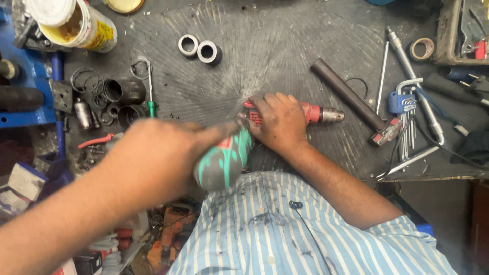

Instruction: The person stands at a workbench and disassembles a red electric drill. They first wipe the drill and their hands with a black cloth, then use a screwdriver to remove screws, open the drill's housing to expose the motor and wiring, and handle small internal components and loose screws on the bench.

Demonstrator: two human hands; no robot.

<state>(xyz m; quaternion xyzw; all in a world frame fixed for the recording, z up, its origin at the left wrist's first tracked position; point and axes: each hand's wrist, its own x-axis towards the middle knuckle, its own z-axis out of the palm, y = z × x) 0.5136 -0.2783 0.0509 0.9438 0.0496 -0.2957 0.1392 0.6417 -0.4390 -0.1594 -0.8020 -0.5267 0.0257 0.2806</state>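
Note:
A power drill lies on its side on the dark workbench (265, 56). Its red body and metal chuck (330, 115) point right, and its teal and grey handle (224, 162) points toward me. My right hand (279, 122) lies palm-down over the red body and covers most of it. My left hand (153, 158) is blurred and close to the camera; it is wrapped around the handle with the index finger stretched along it toward the body. My striped shirt fills the bottom of the view.
Two metal rings (199, 50) lie at the back. A dark metal bar (347, 94), a hex key set (406, 104), long steel tools and a tape roll (422, 48) sit on the right. Black sleeves (125, 91), a green-handled screwdriver (150, 89) and a paint bucket (76, 23) are left.

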